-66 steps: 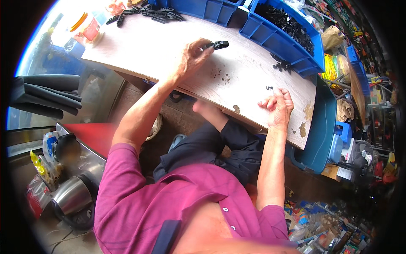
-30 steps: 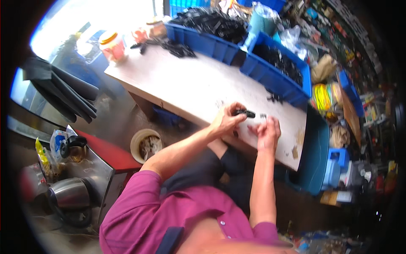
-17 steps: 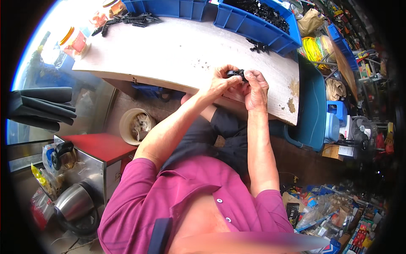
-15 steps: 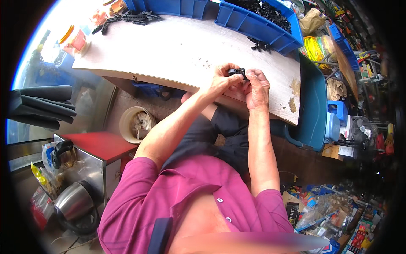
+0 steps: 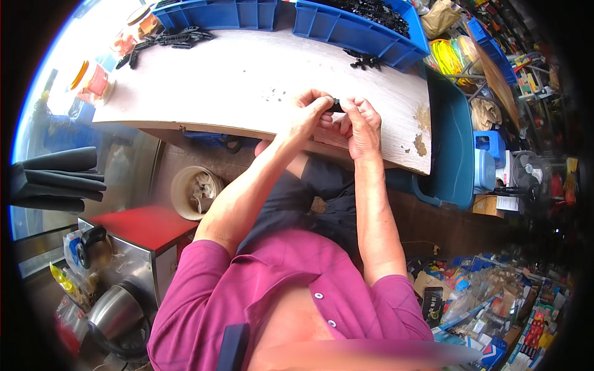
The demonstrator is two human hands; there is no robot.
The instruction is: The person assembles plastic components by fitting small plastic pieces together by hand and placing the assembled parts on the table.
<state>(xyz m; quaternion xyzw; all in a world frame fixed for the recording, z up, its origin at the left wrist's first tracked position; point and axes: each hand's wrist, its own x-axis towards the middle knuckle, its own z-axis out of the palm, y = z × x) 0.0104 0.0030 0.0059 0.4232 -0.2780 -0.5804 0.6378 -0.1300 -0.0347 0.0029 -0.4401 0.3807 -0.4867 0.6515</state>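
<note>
A small black plastic part (image 5: 336,106) is held between my two hands, just above the near edge of the white table (image 5: 216,86). My left hand (image 5: 311,112) pinches its left end with thumb and fingers. On its other end, the fingertips of my right hand (image 5: 362,127) are closed, bent in toward the left hand. Fingers cover most of the part, so its full shape is hidden. Several long black plastic pieces (image 5: 179,38) lie in a pile at the table's far left. A small cluster of black pieces (image 5: 363,59) lies before the right blue bin.
Two blue bins (image 5: 216,17) line the table's back; the right blue bin (image 5: 359,31) holds many small black parts. A teal tub (image 5: 451,142) stands against the table's right end. A jar (image 5: 93,80) sits far left, a waste bucket (image 5: 195,191) below.
The whole view has shifted, with table and bins sitting farther left and higher. Both hands still grip the black part, whose visible portion is now smaller between the fingers.
</note>
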